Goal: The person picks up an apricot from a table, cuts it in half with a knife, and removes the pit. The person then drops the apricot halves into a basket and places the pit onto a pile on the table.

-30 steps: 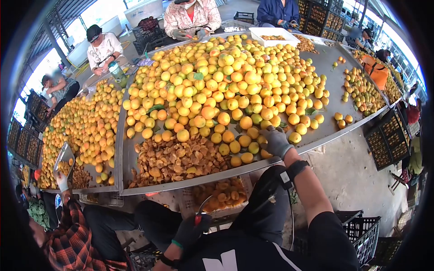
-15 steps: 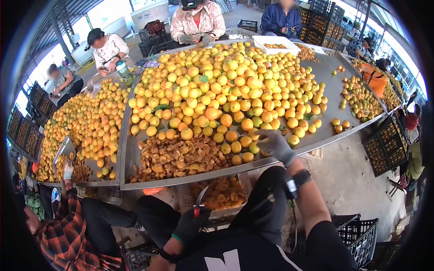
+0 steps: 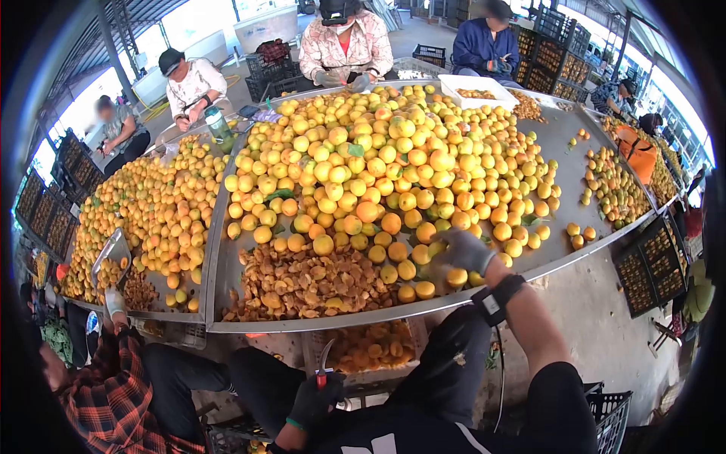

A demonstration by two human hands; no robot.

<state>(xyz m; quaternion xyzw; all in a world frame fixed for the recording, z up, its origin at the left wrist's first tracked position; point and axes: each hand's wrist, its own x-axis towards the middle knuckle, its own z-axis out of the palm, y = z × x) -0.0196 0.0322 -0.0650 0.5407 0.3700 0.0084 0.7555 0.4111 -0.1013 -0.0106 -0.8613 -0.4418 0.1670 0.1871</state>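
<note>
I see the left hand (image 3: 311,402), in a dark glove, closed around a curved knife with red handle (image 3: 321,372), the blade pointing upward. The right hand (image 3: 466,254), in a grey glove, is open among round yellow-orange fruits (image 3: 363,151) heaped on the silver metal surface (image 3: 567,172); whether it touches them, I cannot tell. Brown-orange fruit pieces (image 3: 314,284) lie near the front edge.
</note>
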